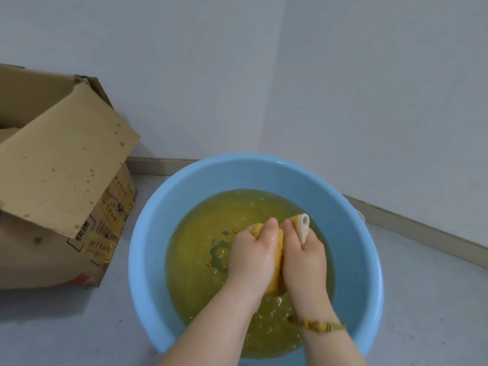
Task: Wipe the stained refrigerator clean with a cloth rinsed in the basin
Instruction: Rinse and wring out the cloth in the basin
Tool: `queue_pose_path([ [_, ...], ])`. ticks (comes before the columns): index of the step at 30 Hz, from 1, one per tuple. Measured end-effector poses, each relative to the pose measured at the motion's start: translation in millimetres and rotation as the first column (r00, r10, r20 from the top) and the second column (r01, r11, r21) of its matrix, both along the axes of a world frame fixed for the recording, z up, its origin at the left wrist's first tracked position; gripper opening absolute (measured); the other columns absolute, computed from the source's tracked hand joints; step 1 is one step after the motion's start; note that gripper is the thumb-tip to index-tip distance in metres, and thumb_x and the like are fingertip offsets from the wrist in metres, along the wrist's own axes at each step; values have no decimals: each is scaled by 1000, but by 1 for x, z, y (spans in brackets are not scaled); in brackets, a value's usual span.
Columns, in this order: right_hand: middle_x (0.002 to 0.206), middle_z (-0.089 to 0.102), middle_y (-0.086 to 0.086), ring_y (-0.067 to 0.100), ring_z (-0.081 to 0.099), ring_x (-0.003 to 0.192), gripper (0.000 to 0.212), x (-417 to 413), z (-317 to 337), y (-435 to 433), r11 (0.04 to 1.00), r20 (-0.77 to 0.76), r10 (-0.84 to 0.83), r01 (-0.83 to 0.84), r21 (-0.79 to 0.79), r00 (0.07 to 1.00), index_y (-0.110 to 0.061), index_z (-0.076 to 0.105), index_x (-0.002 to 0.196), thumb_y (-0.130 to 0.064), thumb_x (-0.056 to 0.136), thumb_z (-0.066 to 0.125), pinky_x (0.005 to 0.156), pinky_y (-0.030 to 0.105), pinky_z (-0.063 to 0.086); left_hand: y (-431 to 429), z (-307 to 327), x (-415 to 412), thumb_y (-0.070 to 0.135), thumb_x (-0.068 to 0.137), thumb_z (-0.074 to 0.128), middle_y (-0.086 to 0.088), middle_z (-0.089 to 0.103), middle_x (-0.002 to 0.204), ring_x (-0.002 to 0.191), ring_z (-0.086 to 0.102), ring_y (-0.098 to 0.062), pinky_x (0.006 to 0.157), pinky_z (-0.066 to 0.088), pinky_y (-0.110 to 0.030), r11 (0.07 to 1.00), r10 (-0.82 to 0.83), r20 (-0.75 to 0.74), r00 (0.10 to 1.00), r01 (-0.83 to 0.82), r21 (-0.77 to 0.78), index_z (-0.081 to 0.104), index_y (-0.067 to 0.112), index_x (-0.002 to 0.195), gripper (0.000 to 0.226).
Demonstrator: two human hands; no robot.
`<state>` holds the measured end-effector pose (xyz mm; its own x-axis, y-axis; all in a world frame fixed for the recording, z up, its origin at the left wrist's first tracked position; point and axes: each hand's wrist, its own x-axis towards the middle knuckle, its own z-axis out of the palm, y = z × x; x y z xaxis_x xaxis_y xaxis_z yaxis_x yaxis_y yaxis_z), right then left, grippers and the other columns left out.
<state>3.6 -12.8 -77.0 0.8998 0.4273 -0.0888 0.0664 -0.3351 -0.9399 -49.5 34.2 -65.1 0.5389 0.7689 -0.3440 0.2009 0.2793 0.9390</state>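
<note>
Pale grey walls (211, 62) meeting in a corner, w/ beige baseboard (422, 231) along the bottom. Smooth grey floor (66, 326), soft even light. Open cardboard box (39, 260) at floor's left edge by wall; flap (66, 159) spotted dark, yellow tape (111, 207) on side.

The cloth (277, 260) is soaked and stained yellow, bunched into a tight roll and gripped between the left hand (250, 257) and the right hand (303, 262), with a pale folded end poking up past the right thumb. It sits just over murky yellow water (200, 233) in a round light-blue basin (148, 247) standing on the floor (79, 326).
</note>
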Motion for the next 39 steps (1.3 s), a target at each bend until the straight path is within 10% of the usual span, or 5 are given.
queue_pose_path([
  [9,87,60,10,26,60,82,23,30,-1,-30,982,-408,123,-171,-83,905,-13,59,102,-32,91,51,80,44,52,24,12,-10,52,90,39,-9,59,89,78,63,-23,59,52,-29,950,-85,27,996,89,-300,52,18,98,37],
  [17,141,11,-27,-6,12,132,116,12,0,-27,648,89,730,-646,-402,677,-36,-4,144,-34,64,80,116,28,12,25,21,-11,50,87,46,-5,63,85,80,64,-20,59,48,-26,964,-118,79,990,133,-230,60,17,94,36],
  [25,72,64,0,25,60,64,28,42,-11,-24,933,759,359,-209,-292,543,-21,60,91,-7,67,59,55,31,45,33,5,-17,71,63,32,-14,67,110,104,62,-27,84,49,-39,761,-186,346,920,358,-541,66,9,104,82],
  [31,54,48,1,22,39,57,26,67,-6,-15,954,966,258,163,-250,-28,-17,46,75,2,58,53,62,30,30,24,-1,-16,71,58,46,-16,57,122,107,54,-36,92,37,-53,608,-67,297,953,275,-745,51,12,126,90],
  [39,86,61,6,23,62,85,16,21,-30,4,900,912,404,-149,-410,-69,-14,42,81,0,86,36,88,35,48,33,-9,-6,42,77,65,-10,64,91,79,62,-24,66,51,-37,687,349,134,928,-156,-710,58,11,98,38],
])
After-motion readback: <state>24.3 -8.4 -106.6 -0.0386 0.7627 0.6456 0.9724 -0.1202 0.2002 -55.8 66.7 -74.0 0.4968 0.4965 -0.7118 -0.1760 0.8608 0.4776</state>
